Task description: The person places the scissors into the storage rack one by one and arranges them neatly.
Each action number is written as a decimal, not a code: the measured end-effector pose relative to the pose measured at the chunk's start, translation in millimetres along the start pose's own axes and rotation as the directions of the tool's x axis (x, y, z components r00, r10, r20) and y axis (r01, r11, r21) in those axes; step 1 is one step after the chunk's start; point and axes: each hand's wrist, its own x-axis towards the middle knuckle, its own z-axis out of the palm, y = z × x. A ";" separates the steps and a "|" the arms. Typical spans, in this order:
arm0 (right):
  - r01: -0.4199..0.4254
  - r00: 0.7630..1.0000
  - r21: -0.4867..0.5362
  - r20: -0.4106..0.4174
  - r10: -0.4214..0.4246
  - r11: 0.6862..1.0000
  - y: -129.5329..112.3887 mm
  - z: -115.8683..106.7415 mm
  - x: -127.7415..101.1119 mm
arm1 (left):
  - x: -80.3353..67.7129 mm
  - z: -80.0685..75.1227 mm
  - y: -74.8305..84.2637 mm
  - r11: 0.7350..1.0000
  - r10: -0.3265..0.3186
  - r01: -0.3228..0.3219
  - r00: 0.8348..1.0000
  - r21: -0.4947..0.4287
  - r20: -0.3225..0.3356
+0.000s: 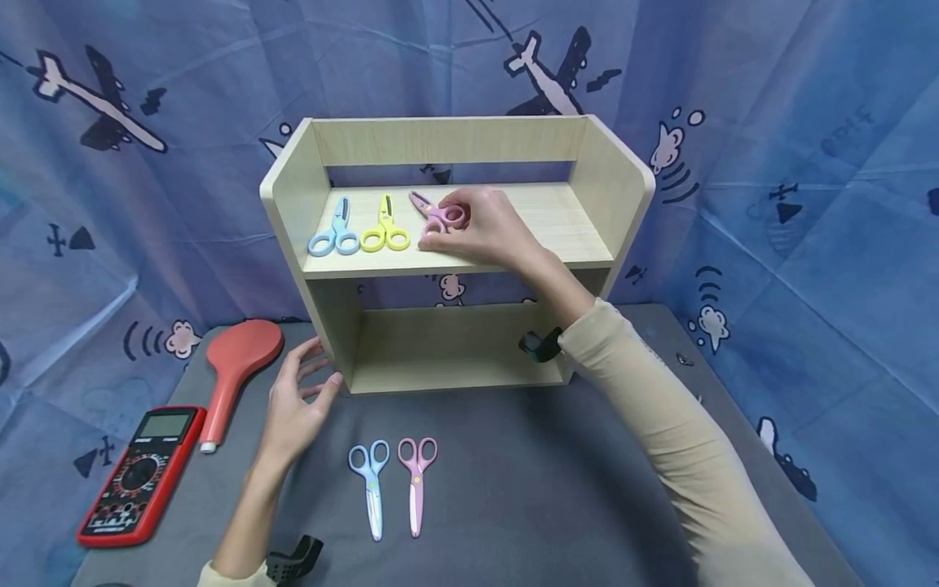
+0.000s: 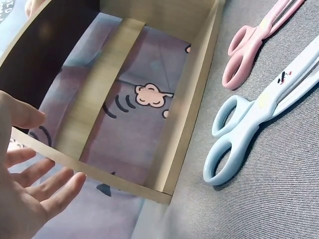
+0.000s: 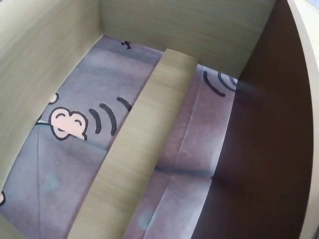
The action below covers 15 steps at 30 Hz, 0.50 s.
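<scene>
No word, brand or number can be read with certainty. At eight o'clock in the head view, the red multimeter [image 1: 143, 477] carries small white and red markings around its dial [image 1: 139, 473] and more white print below it, all too small to make out; its grey display [image 1: 165, 425] shows no legible digits. Toward two o'clock, the blue cloth [image 1: 844, 244] bears faint, unreadable lettering [image 1: 847, 130]. At two o'clock in the left wrist view, the blue scissors [image 2: 259, 112] have a tiny black-and-red mark [image 2: 284, 77], whose meaning cannot be told.
</scene>
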 end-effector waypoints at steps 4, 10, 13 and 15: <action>-0.047 0.999 -0.061 -0.009 0.046 0.997 -6.4 6.5 0.3 | -0.4 -0.5 0.1 1.000 0.002 -0.002 1.000 -0.005 -0.003; -0.055 0.998 -0.135 -0.004 0.055 0.989 -13.6 8.2 -2.0 | 1.2 -0.5 0.4 1.000 -0.002 0.002 1.000 0.003 0.000; -0.042 0.999 -0.128 0.013 0.044 0.991 -14.8 6.9 -4.2 | 1.9 -0.4 0.3 1.000 -0.005 0.005 1.000 0.005 0.001; -0.039 0.999 -0.109 0.021 0.042 0.993 -15.2 4.4 -7.5 | 1.8 0.0 0.0 1.000 -0.005 0.005 1.000 0.005 0.002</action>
